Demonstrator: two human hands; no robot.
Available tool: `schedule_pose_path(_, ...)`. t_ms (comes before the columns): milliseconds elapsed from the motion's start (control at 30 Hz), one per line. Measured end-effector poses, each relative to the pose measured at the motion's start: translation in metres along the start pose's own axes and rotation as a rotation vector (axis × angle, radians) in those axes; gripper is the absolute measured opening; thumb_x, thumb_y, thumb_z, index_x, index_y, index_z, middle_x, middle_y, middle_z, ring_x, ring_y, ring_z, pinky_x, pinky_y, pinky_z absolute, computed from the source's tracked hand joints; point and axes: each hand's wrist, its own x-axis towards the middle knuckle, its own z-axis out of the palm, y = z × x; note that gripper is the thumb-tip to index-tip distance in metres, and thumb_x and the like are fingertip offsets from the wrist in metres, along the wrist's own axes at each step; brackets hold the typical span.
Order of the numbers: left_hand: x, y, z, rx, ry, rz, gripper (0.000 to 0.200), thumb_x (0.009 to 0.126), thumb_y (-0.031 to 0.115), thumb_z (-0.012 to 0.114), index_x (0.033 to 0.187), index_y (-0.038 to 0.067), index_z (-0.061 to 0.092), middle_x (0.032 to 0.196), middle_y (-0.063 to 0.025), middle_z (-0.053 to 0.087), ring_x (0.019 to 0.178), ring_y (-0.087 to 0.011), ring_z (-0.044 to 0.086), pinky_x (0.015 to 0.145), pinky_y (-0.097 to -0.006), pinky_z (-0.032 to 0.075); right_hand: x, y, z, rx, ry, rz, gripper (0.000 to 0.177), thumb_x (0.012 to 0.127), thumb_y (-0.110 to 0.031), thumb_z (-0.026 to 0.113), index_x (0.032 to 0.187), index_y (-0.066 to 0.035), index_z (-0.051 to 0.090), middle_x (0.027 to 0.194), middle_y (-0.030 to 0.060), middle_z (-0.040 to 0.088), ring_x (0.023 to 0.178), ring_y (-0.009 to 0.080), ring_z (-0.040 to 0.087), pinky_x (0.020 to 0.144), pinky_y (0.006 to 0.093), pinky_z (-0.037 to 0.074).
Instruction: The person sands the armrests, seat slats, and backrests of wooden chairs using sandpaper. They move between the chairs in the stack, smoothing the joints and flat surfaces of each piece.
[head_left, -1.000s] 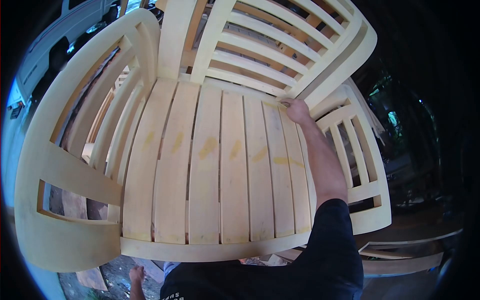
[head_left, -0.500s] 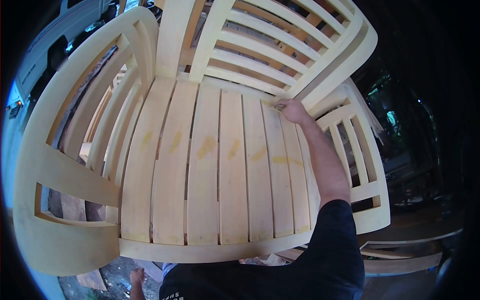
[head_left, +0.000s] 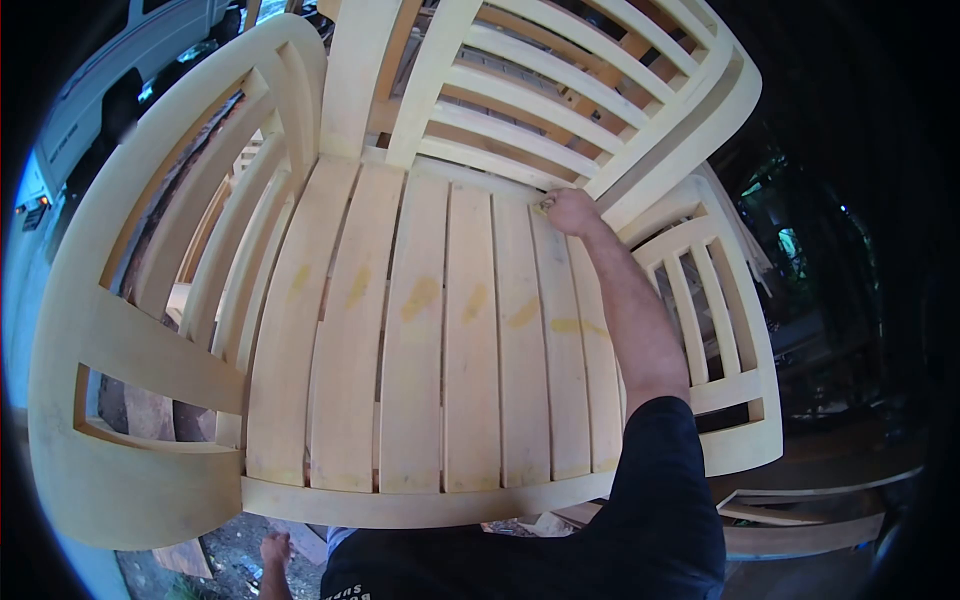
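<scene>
Because the camera looks steeply down, the unfinished wooden bench (head_left: pixel 420 400) fills nearly everything we see. Its slatted seat spreads below us, its backrest (head_left: pixel 520 110) rises at the far edge, and a curved, railed left armrest (head_left: pixel 130 200) and right armrest (head_left: pixel 720 290) stand at either side. The wood is bare and pale, and a row of yellowish patches (head_left: pixel 422 295) runs across the middle of the slats, roughly in line. Beyond the bench, a white vehicle (head_left: pixel 120 70) shows at the upper left, and more curved wooden parts (head_left: pixel 800 520) lie low at the right, well apart from us. Our right arm stretches out across the seat so that our right hand (head_left: pixel 572 212) reaches the rear right corner, where the slats meet the foot of the backrest. Its fingers are curled close together, knuckles up, closed over a small scrap (head_left: pixel 545 206) that lies against a slat. We judge the grip is for bearing down on the wood, though we cannot tell what the scrap is. Our left hand (head_left: pixel 272 550) hangs below the front rail, near the ground, touching nothing. It shows too small for us to tell how its fingers lie.
</scene>
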Motion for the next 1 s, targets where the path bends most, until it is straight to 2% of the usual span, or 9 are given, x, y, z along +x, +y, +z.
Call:
schedule_pose_path(100, -0.006, -0.003, 0.003, 0.053, 0.021, 0.023, 0.028, 0.094, 0.02, 0.065, 0.103, -0.006, 0.072, 0.08, -0.0147, 0.074, 0.062, -0.0232, 0.072, 0.057, -0.0376, 0.059, -0.005, -0.012, -0.026, 0.092, 0.026, -0.021, 0.042, 0.082, -0.016, 0.055, 0.118, -0.022, 0.077, 0.114, 0.0151, 0.075, 0.105, 0.0357, 0.071, 0.095, 0.0437, 0.056)
schedule_pose_path(200, -0.022, 0.007, 0.005, -0.042, -0.003, -0.015, 0.029, 0.094, 0.02, 0.066, 0.102, -0.007, 0.073, 0.081, -0.0155, 0.075, 0.064, -0.0237, 0.073, 0.058, -0.0374, 0.06, -0.006, -0.027, -0.022, 0.227, 0.125, -0.169, 0.046, 0.081, -0.011, 0.055, 0.119, -0.022, 0.077, 0.111, 0.0166, 0.075, 0.102, 0.0366, 0.071, 0.095, 0.0437, 0.056)
schedule_pose_path(400, -0.012, 0.0, 0.002, 0.012, 0.044, 0.024, 0.031, 0.093, 0.021, 0.066, 0.105, -0.007, 0.073, 0.082, -0.0166, 0.075, 0.066, -0.0243, 0.074, 0.059, -0.0377, 0.061, -0.005, -0.059, 0.0, 0.132, 0.091, -0.089, 0.051, 0.078, -0.007, 0.056, 0.122, -0.023, 0.076, 0.114, 0.0179, 0.074, 0.106, 0.0368, 0.07, 0.095, 0.0446, 0.056)
schedule_pose_path(500, -0.005, -0.011, 0.001, -0.025, 0.002, 0.059, 0.03, 0.093, 0.02, 0.066, 0.105, -0.007, 0.073, 0.082, -0.0171, 0.075, 0.067, -0.0245, 0.074, 0.058, -0.0382, 0.06, -0.015, -0.064, 0.019, 0.134, 0.205, -0.179, 0.05, 0.078, -0.007, 0.057, 0.121, -0.021, 0.077, 0.114, 0.0193, 0.074, 0.107, 0.037, 0.069, 0.095, 0.0452, 0.055)
schedule_pose_path(600, 0.0, -0.019, 0.002, -0.001, 0.02, 0.009, 0.028, 0.095, 0.017, 0.065, 0.105, -0.008, 0.072, 0.081, -0.0166, 0.074, 0.065, -0.0238, 0.073, 0.056, -0.0375, 0.058, -0.024, -0.064, 0.02, 0.121, 0.183, -0.18, 0.047, 0.079, -0.007, 0.057, 0.121, -0.02, 0.077, 0.112, 0.0198, 0.074, 0.105, 0.0374, 0.07, 0.093, 0.0462, 0.056)
schedule_pose_path(700, -0.018, -0.003, 0.003, -0.077, 0.007, -0.039, 0.025, 0.096, 0.015, 0.065, 0.105, -0.008, 0.072, 0.079, -0.0156, 0.073, 0.062, -0.0228, 0.071, 0.054, -0.0365, 0.057, -0.036, -0.051, 0.015, 0.189, 0.228, -0.31, 0.045, 0.079, -0.007, 0.058, 0.118, -0.019, 0.078, 0.112, 0.0186, 0.075, 0.102, 0.0381, 0.07, 0.091, 0.0466, 0.057)
schedule_pose_path(800, -0.022, 0.004, 0.004, -0.169, -0.006, -0.012, 0.025, 0.096, 0.014, 0.065, 0.107, -0.007, 0.072, 0.08, -0.0151, 0.073, 0.06, -0.0225, 0.069, 0.052, -0.0357, 0.056, -0.031, -0.031, -0.003, 0.31, 0.227, -0.138, 0.044, 0.081, -0.008, 0.057, 0.119, -0.019, 0.077, 0.11, 0.0175, 0.075, 0.102, 0.0377, 0.071, 0.091, 0.0457, 0.057)
schedule_pose_path(900, -0.018, 0.001, -0.002, -0.077, -0.013, 0.014, 0.027, 0.096, 0.015, 0.065, 0.109, -0.008, 0.071, 0.082, -0.0159, 0.073, 0.062, -0.0232, 0.07, 0.054, -0.0362, 0.058, -0.015, -0.026, -0.014, 0.099, 0.121, 0.02, 0.044, 0.081, -0.011, 0.058, 0.121, -0.019, 0.075, 0.113, 0.0169, 0.075, 0.106, 0.0362, 0.071, 0.093, 0.0451, 0.057)
schedule_pose_path(1000, -0.011, -0.006, -0.006, -0.032, -0.004, 0.03, 0.028, 0.096, 0.015, 0.065, 0.111, -0.008, 0.07, 0.081, -0.0163, 0.073, 0.064, -0.0241, 0.072, 0.056, -0.0366, 0.06, -0.008, -0.038, -0.024, 0.043, 0.021, 0.089, 0.044, 0.082, -0.015, 0.058, 0.123, -0.019, 0.074, 0.117, 0.0167, 0.074, 0.11, 0.0348, 0.07, 0.096, 0.0448, 0.056)
